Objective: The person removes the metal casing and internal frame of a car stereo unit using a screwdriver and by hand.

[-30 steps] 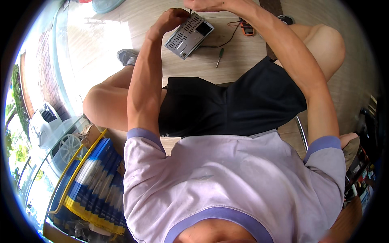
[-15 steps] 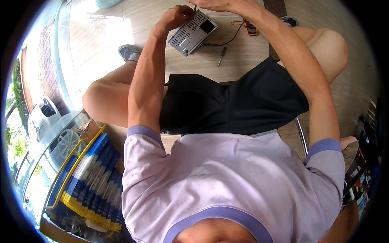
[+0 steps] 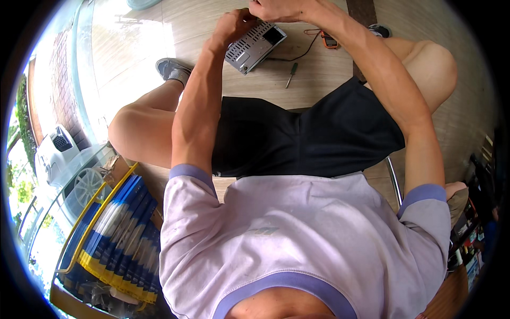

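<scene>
A silver slotted metal box (image 3: 254, 49), shaped like a car stereo unit, rests on the floor between my feet with a black cable running from its right side. My left hand (image 3: 234, 26) is bent over its far left part, fingers curled together and the thumb by the top. Just beyond the far edge my right hand (image 3: 276, 9) is closed like a fist, its fingertips close to the left hand's. Whatever the fingers pinch is hidden by the hands. A green-handled screwdriver (image 3: 292, 73) lies nearer to me on the floor.
An orange multimeter (image 3: 329, 40) with leads lies right of the box. My shoes (image 3: 172, 69) flank the work area. On the left, a yellow-framed rack (image 3: 79, 250) holds blue and yellow packets, beside a glass-topped shelf with a white wheel-like disc (image 3: 89, 186).
My right hand has turned and come slightly nearer, and its fingers are now curled. A thin dark rod seen under it before no longer shows. The left hand has shifted slightly right.
</scene>
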The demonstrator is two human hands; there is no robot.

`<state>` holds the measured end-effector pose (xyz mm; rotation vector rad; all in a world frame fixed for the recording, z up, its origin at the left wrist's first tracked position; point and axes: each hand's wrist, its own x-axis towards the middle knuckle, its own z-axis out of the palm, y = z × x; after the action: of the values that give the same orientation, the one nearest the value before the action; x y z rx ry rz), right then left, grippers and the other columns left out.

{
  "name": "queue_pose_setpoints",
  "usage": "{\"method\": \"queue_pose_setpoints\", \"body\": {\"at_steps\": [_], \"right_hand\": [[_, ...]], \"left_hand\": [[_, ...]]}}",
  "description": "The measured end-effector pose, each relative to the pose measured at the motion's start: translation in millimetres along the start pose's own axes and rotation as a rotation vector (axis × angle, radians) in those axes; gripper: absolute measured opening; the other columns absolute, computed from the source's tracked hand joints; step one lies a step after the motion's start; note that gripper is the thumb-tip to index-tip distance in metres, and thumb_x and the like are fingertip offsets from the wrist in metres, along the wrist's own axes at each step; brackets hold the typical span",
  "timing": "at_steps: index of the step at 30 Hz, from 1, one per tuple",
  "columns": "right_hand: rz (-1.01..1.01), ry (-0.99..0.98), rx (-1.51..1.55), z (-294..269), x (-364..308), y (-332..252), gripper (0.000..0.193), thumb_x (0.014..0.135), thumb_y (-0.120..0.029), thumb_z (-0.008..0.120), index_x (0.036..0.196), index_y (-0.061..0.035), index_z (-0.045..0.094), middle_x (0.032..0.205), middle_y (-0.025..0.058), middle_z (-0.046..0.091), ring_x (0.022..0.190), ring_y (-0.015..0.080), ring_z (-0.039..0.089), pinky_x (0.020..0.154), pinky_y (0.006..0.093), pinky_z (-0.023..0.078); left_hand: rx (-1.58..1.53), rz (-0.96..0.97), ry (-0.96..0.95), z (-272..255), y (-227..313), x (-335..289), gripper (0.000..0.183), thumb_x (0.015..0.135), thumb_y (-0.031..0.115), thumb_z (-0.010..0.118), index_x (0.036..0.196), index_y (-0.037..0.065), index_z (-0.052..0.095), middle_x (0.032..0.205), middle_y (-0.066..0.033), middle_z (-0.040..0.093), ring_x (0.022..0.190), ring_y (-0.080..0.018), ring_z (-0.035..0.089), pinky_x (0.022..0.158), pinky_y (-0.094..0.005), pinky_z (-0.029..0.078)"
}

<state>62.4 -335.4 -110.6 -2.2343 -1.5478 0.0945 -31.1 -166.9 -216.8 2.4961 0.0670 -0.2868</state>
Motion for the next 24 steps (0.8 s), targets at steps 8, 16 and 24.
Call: {"method": "queue_pose_setpoints", "body": {"at_steps": [8,16,24], "right_hand": [[-0.382,0.151,-0.070,6.5,7.7,1.3,0.015,0.083,-0.018,0.061,0.081,-0.0046,0.067,0.087,0.0131,0.064,0.082,0.0294,0.069,0.067,0.0424,0.057],[-0.494,0.192,-0.236,6.0,7.6,-0.4,0.018,0.081,-0.018,0.062,0.084,-0.0016,0.068,0.088,0.0138,0.064,0.079,0.0315,0.068,0.068,0.0412,0.058],[-0.230,0.150,-0.065,-0.9,7.0,-23.0,0.016,0.079,-0.019,0.063,0.079,-0.0039,0.068,0.090,0.0107,0.064,0.074,0.0298,0.068,0.058,0.0413,0.058]], "left_hand": [[-0.036,-0.029,0.073,7.2,-3.6,-5.9,0.034,0.088,0.040,0.069,0.106,0.011,0.074,0.096,-0.0124,0.076,0.090,-0.0350,0.072,0.082,-0.0436,0.056],[-0.064,-0.040,0.194,21.2,-0.9,-12.3,0.033,0.090,0.039,0.068,0.106,0.010,0.073,0.099,-0.0153,0.075,0.092,-0.0365,0.071,0.082,-0.0454,0.056],[0.220,-0.117,0.169,36.6,-25.3,-9.4,0.029,0.090,0.035,0.067,0.102,0.009,0.071,0.103,-0.0166,0.073,0.095,-0.0387,0.069,0.084,-0.0478,0.054]]}}
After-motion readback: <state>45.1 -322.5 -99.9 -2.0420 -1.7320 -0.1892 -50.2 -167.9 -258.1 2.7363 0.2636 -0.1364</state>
